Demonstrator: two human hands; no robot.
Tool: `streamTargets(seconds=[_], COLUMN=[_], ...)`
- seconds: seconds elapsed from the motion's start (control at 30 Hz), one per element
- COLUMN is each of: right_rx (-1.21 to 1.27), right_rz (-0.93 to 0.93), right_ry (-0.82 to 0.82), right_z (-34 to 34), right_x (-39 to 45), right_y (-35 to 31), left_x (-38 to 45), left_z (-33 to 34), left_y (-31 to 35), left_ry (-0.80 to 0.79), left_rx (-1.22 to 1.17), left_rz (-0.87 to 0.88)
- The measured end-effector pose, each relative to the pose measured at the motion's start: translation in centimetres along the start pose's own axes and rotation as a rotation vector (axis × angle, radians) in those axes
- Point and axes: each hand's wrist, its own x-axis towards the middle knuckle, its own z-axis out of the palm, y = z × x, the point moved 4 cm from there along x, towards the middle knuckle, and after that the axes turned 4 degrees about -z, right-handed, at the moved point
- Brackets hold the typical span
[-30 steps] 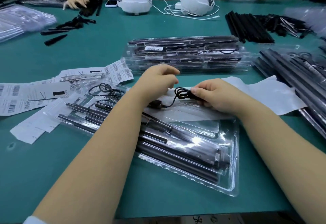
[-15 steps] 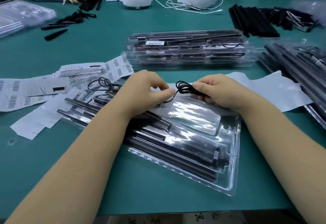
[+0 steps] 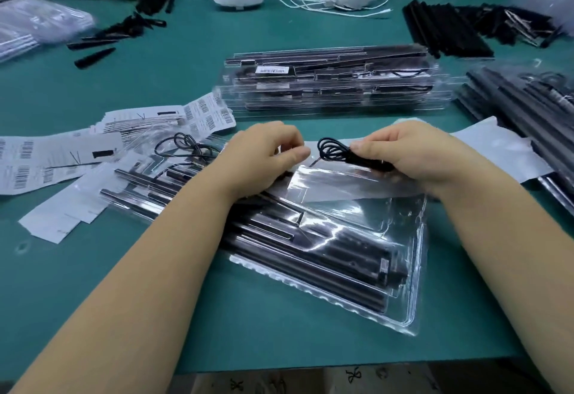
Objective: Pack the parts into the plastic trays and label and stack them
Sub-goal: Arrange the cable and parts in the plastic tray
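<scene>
The right hand point(image 3: 416, 153) pinches a coiled black cable point(image 3: 337, 152) just above the clear tray's point(image 3: 413, 269) far edge. The left hand point(image 3: 264, 157), fingers curled, seems to grip the cable's other end, though that is hidden.

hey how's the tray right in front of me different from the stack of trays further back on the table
The near tray lies alone at an angle, with a compartment unfilled under the coiled cable in the right hand. The stack of trays is several high, lies square across the table, and its top tray carries a white label. Both are clear plastic holding black rods.
</scene>
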Motion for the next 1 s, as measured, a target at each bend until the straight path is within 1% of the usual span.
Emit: streamTargets(seconds=[0.1,0.17,0.23,0.37,0.47,0.57,0.63,0.73,0.83,0.93,1.0], right_rx=[0.105,0.118,0.143,0.292,0.271,0.257,0.198,0.048,-0.059,-0.069,-0.024], right_rz=[-0.013,-0.020,0.025,0.096,0.069,0.089,0.049,-0.074,-0.094,-0.188,-0.196], right_ry=[-0.013,-0.039,-0.087,-0.208,-0.269,-0.308,-0.285,-0.183,-0.118,-0.075,-0.080], right_z=[-0.1,-0.2,-0.2,-0.2,-0.2,-0.1,-0.3,-0.9,-0.9,-1.0,-1.1], right_x=[-0.1,-0.1,-0.1,-0.2,0.0,-0.2,-0.4,-0.5,-0.8,-1.3,-1.6], right_y=[-0.2,-0.2,0.2,1.3,1.5,1.5,1.4,1.0,0.5,0.5,0.3], left_x=[0.0,0.0,0.0,0.0,0.0,0.0,0.1,0.1,-0.1,-0.2,-0.1], left_z=[0.1,0.1,0.1,0.1,0.1,0.0,0.1,0.3,0.3,0.1,0.1], left_y=[-0.1,-0.3,-0.5,-1.0,-1.1,-1.0,-0.9,-0.8,-0.8,-0.8,-0.8], left_ry=[0.006,0.005,-0.008,-0.038,-0.042,-0.058,-0.067,-0.047,-0.038,-0.050,-0.058], left_rx=[-0.001,-0.019,-0.035,-0.093,-0.112,-0.134,-0.119,-0.088,-0.125,-0.125,-0.104], left_rz=[-0.005,-0.016,-0.026,-0.058,-0.066,-0.080,-0.085,-0.096,-0.080,-0.059,-0.063])
